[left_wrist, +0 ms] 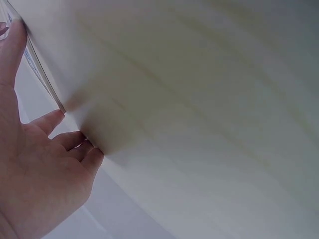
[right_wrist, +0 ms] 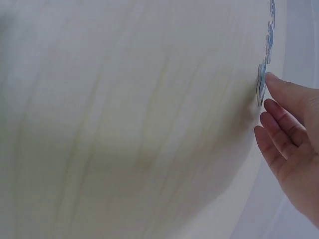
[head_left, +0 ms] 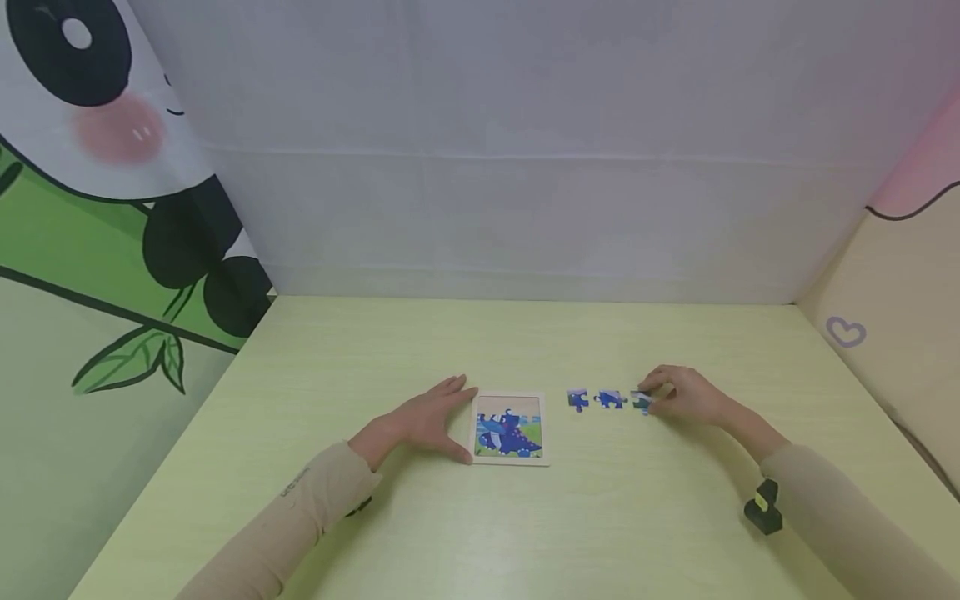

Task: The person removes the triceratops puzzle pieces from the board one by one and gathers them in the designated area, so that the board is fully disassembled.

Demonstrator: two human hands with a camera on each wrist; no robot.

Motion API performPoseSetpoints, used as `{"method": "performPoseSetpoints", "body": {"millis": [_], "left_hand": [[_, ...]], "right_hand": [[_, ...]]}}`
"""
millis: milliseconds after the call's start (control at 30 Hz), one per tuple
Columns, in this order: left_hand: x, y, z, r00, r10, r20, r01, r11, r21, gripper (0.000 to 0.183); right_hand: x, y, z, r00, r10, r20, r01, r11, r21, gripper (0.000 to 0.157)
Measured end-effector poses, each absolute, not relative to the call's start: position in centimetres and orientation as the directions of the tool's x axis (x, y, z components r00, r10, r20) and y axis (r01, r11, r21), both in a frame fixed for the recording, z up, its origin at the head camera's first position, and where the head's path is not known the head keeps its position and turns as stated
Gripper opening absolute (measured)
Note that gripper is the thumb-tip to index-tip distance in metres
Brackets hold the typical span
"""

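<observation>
A small jigsaw puzzle in a pale frame (head_left: pixel 546 429) lies flat on the table, its picture of a blue dinosaur (head_left: pixel 512 437) partly filled in; the upper strip shows bare backing. My left hand (head_left: pixel 431 417) rests at the frame's left side, thumb at the lower corner and index finger at the upper, the two spread apart. To the right, three puzzle pieces sit in a row: a left one (head_left: pixel 577 400), a middle one (head_left: pixel 610 399) and a right one (head_left: pixel 641 402). My right hand (head_left: pixel 690 396) pinches the right piece at its edge; the thumb (right_wrist: pixel 279 87) touches it, the index finger is hidden.
The light wood-grain table (head_left: pixel 480 533) runs back to a pale grey cloth wall (head_left: pixel 525 225). A panda-printed panel (head_left: pixel 150 250) stands on the left and a beige printed panel (head_left: pixel 900 333) on the right. Each wrist carries a dark strapped device (head_left: pixel 763 508).
</observation>
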State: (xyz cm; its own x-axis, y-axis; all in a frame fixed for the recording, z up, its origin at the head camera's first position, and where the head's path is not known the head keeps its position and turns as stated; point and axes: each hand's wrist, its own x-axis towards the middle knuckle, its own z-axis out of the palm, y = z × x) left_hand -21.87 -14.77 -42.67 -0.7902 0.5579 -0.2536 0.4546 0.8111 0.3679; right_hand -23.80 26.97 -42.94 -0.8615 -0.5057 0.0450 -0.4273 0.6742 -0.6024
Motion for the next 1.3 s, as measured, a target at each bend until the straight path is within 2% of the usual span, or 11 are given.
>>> {"method": "performPoseSetpoints", "body": {"millis": [300, 933, 1133, 1300], "left_hand": [[-21.8, -14.8, -42.6, -0.791, 0.554, -0.26, 0.453, 0.815, 0.36, 0.103], [-22.0, -15.0, -42.6, -0.79, 0.56, -0.251, 0.457, 0.81, 0.368, 0.103], [-21.9, -15.0, -42.5, -0.784, 0.57, -0.248, 0.46, 0.8, 0.384, 0.102], [-21.9, -15.0, -42.4, -0.782, 0.572, -0.247, 0.462, 0.798, 0.386, 0.102]], "right_hand": [[-24.2, 24.0, -42.8, -0.858, -0.511, 0.056, -0.442, 0.677, -0.589, 0.03], [-24.3, 10.8, -42.0, -0.77, -0.638, -0.017, -0.488, 0.606, -0.628, 0.027], [-24.0, 8.3, -42.2, -0.754, -0.655, -0.047, -0.464, 0.582, -0.668, 0.025], [-23.8, 7.1, -42.6, -0.753, -0.656, -0.038, -0.478, 0.587, -0.653, 0.026]]}}
